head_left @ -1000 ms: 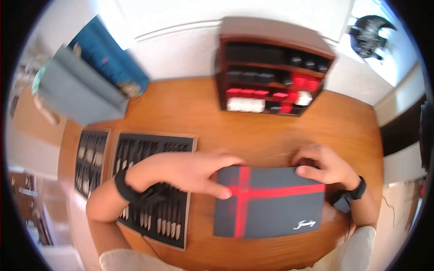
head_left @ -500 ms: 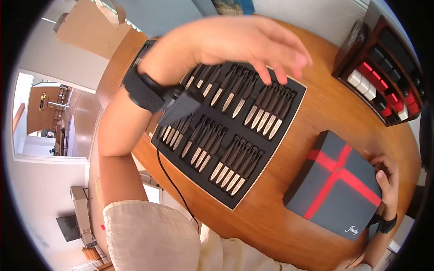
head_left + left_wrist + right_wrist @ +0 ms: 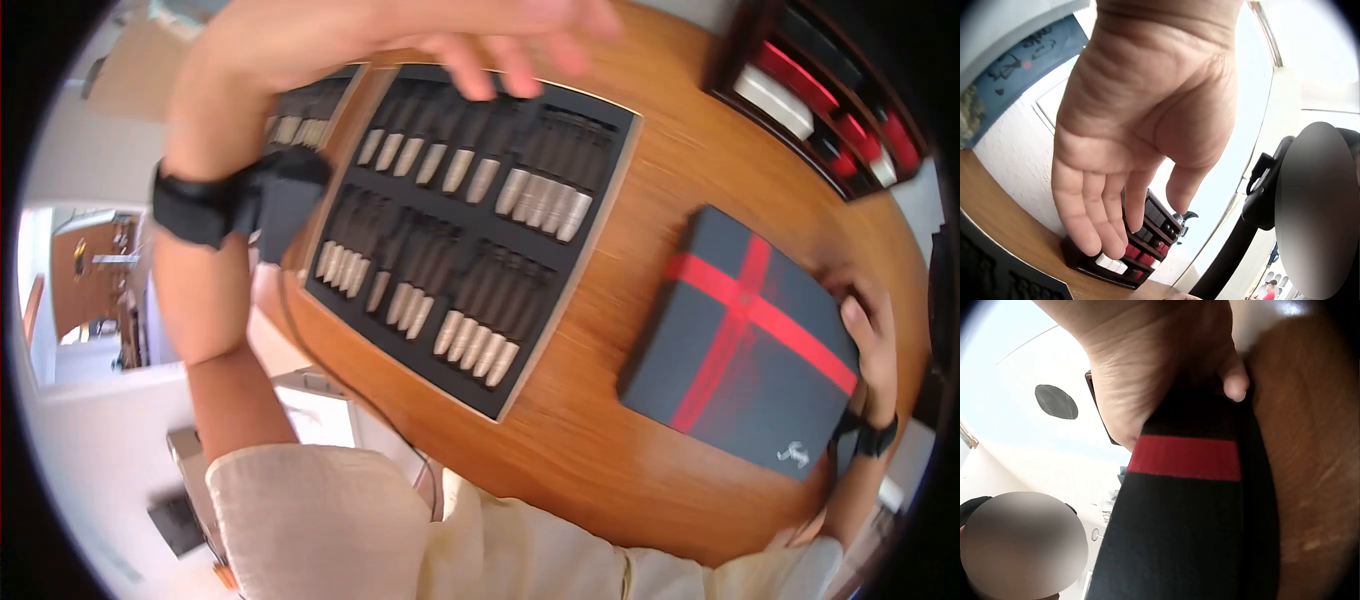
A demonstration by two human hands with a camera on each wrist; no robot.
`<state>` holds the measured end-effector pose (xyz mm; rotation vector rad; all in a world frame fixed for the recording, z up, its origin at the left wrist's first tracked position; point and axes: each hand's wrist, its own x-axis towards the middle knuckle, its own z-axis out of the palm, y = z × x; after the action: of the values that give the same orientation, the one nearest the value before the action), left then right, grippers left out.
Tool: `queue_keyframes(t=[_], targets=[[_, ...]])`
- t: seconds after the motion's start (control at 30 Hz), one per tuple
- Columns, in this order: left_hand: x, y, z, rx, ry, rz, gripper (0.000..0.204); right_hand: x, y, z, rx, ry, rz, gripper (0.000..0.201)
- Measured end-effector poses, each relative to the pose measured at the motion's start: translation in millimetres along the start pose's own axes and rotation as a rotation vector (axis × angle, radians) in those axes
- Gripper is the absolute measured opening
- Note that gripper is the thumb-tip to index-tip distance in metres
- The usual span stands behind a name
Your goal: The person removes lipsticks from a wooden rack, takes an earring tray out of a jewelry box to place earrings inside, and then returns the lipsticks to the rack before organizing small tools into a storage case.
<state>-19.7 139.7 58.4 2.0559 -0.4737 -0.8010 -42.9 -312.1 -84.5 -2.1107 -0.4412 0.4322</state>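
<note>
A dark grey box [image 3: 690, 350] with a red ribbon cross and white lettering lies on the right of the wooden table. My right hand [image 3: 868, 315] grips its right edge, the thumb at the top rim. In the right wrist view that hand [image 3: 1166, 369] wraps the end of the box [image 3: 1172, 531], its fingertips mostly hidden. Raised above the back of a black tray [image 3: 440, 187] of dark-handled, silver-tipped pieces is my left hand [image 3: 460, 35], empty. Its fingers hang loosely extended in the left wrist view, where the palm of the hand [image 3: 1141, 119] shows.
At the back right stands a dark wooden shelf unit [image 3: 735, 95] holding red, white and black items. Part of a second tray [image 3: 305, 115] shows left of the big one. A black cable [image 3: 340, 380] runs from the left wrist past the table's near edge.
My left hand has come off the box and moved left over the tray. The head view has turned left, and the box appears farther right. My right hand still holds it.
</note>
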Motion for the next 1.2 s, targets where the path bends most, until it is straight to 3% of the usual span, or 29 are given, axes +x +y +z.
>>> queue_keyframes(t=[0.07,0.13,0.17,0.37,0.43,0.47,0.63,0.7,0.77,0.83,0.97,1.03,1.1,1.17,1.2], targets=[[1.1,-7.7,-2.7,-0.040,-0.066,0.032,0.050,4.2,-8.0,0.8,-0.032,-0.040,-0.031,0.048],[0.2,-10.4,6.3,0.268,0.042,0.097,0.048,5.1,-9.1,0.2,-0.010,-0.050,-0.068,0.045],[5.5,-8.6,11.2,0.249,0.009,0.142,0.048,2.3,-11.3,0.4,0.012,-0.028,-0.046,0.043],[19.4,-8.0,51.1,0.206,-0.119,0.002,0.051,3.0,-9.6,3.1,0.030,-0.018,-0.050,0.041],[23.8,-9.3,74.5,0.052,-0.033,-0.041,0.053,4.6,-8.8,4.3,0.037,-0.002,-0.043,0.040],[25.3,-5.9,82.8,0.032,-0.014,-0.114,0.055,5.3,-3.7,5.5,0.047,0.000,-0.066,0.039],[30.9,0.5,119.7,-0.056,-0.088,-0.148,0.084,8.1,1.9,-4.3,0.025,-0.035,-0.044,0.036],[29.6,2.1,128.8,-0.072,-0.104,-0.101,0.093,8.4,3.4,0.1,0.121,-0.019,-0.126,0.035],[29.9,0.9,133.2,-0.070,-0.077,-0.115,0.100,9.5,4.8,2.4,0.210,0.050,-0.121,0.038],[31.3,-0.7,137.1,-0.133,-0.046,-0.135,0.104,13.3,6.3,-9.4,0.137,-0.082,-0.044,0.041],[36.6,-10.7,149.2,-0.081,0.010,-0.116,0.108,17.2,2.9,-10.5,0.069,-0.028,-0.004,0.041],[39.4,-21.5,151.4,-0.162,0.076,-0.011,0.102,16.3,2.4,-6.8,0.106,0.018,-0.004,0.040],[37.5,-21.2,151.2,-0.141,0.111,-0.038,0.102,15.7,2.3,-4.6,0.147,0.069,-0.007,0.038],[37.4,-18.3,154.4,-0.166,0.114,-0.078,0.102,12.6,4.6,-9.6,0.158,-0.110,-0.048,0.037],[37.1,-17.7,156.2,-0.165,0.116,-0.075,0.100,8.8,2.6,-10.6,0.155,-0.099,-0.059,0.037]])
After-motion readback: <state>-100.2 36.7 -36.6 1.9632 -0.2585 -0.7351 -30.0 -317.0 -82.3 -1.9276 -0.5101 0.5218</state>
